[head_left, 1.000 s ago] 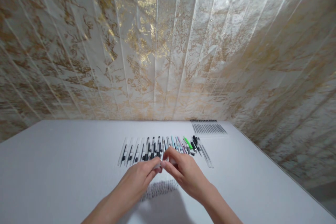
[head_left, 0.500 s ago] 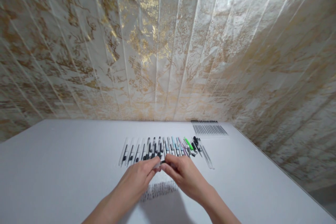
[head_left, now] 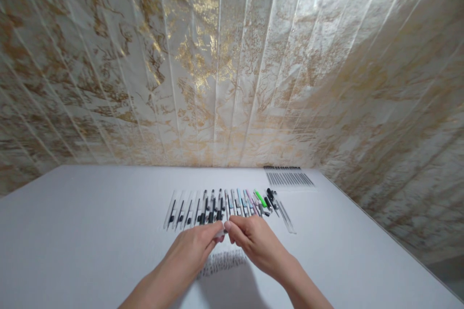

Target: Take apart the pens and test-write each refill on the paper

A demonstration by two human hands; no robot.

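Note:
My left hand (head_left: pixel 197 247) and my right hand (head_left: pixel 255 241) meet fingertip to fingertip over the white table (head_left: pixel 90 231), both pinching one small clear pen (head_left: pixel 220 233) between them. Just beyond the fingers lies a row of pens (head_left: pixel 217 205), several clear with black parts, some pastel, one bright green (head_left: pixel 259 197). Below my hands, partly hidden by them, lies a patch of small dark pieces (head_left: pixel 221 263); I cannot tell what they are.
A neat row of thin black refills (head_left: pixel 289 178) lies at the far right of the table near the wall. Two loose clear tubes (head_left: pixel 286 217) lie right of the pen row. A gold-patterned glossy wall (head_left: pixel 217 67) closes off the back and right side.
My hands have drawn slightly toward me and closer together over the pen held between them. The pen row has not moved.

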